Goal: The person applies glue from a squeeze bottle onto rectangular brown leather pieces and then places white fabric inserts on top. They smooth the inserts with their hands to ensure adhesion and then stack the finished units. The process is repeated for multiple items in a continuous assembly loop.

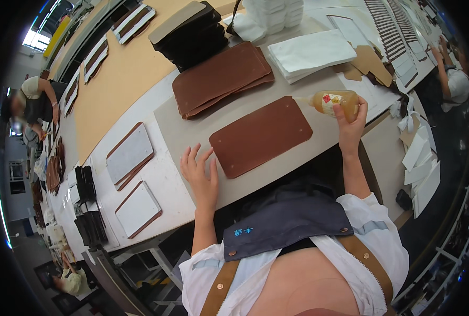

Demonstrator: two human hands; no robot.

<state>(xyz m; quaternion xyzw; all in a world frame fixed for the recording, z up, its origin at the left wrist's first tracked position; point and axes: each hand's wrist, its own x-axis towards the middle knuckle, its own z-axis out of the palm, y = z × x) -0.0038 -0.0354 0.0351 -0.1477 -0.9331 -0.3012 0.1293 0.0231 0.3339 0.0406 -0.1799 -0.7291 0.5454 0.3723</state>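
A brown rectangular leather panel [261,138] with rounded corners lies flat on the grey board [176,124] in front of me. My right hand [353,117] is wrapped round a squeeze bottle [335,102] of amber liquid, tipped on its side. The bottle's narrow nozzle points left, close to the panel's upper right corner. At the panel's left edge, my left hand [198,171] has its fingers spread and holds nothing. Just beyond the panel sits a stack of similar brown leather panels [221,79].
Behind the brown stack stands a tall pile of black pieces [189,37]. White folded sheets [311,52] lie to its right. Two white-faced brown panels [130,152] rest at left, near black bundles [87,184]. Other people [37,100] work at the far left and right.
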